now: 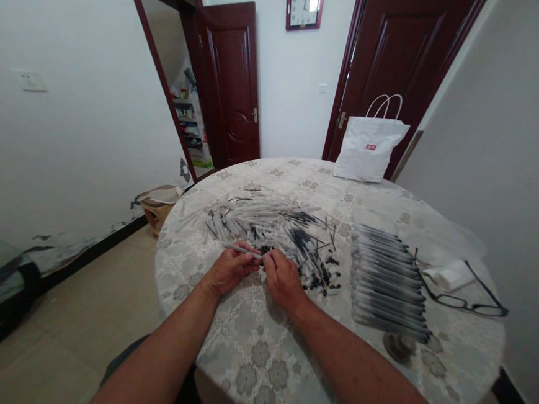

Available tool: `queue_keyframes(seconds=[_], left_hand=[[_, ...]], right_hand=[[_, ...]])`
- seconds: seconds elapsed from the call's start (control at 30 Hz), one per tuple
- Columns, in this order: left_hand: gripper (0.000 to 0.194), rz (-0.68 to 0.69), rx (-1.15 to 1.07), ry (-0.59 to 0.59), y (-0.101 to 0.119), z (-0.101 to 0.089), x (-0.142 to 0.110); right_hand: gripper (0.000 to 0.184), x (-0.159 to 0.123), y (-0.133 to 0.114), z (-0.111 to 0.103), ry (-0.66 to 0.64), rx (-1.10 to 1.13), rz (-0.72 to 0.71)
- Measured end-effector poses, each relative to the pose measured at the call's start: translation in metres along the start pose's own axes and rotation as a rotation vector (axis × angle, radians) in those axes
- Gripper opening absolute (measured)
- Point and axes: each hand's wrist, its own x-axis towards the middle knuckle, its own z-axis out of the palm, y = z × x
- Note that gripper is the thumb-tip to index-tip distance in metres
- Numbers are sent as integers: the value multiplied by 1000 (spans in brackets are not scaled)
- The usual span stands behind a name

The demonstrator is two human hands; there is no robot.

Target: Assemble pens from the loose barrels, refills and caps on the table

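Observation:
My left hand (228, 270) is closed around a slim pen (242, 250), which points away to the left. At the pen's right end the fingers of my right hand (283, 279) pinch together; what exactly they grip there is hidden. Just beyond my hands lies a loose heap of clear pen barrels (254, 210). Dark thin refills (306, 245) spread to the right of it, with small black caps (331, 275) scattered near them. Further right, many pens with black ends (387, 280) lie side by side in a stack.
A round table with a flowered cloth (257, 357) carries everything. Eyeglasses (469, 303) and a white paper roll (450, 277) lie at the right, near a small round dark object (398, 347). A white paper bag (371, 151) stands at the far edge.

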Motion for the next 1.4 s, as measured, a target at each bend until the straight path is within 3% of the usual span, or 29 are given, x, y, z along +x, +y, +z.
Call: queue_keyframes(seconds=[0.1,0.33,0.6,0.8,1.07,1.23,1.4], left_hand=[[33,-6,-20,0,-1,-2,2],[29,-27,-14,-32,-2,-4,3],[25,-2,-20,-31,-2,2,1],[26,11,-46,-15,-2,2,0],[31,-8,-73,23,0,-3,2],[30,-19,-73,25,1,-2,1],[30,6,-72,3,0,0,0]], right_hand=[[16,-1,-1,-3,16,2,-68],[11,-1,-3,-5,6,-44,-89],[30,0,-3,-5,-41,-133,-38],[15,-2,-6,-8,-37,-118,-79],[21,2,3,8,-18,-219,-171],[13,3,0,5,9,-214,-127],[18,2,-2,1,-28,-203,-165]])
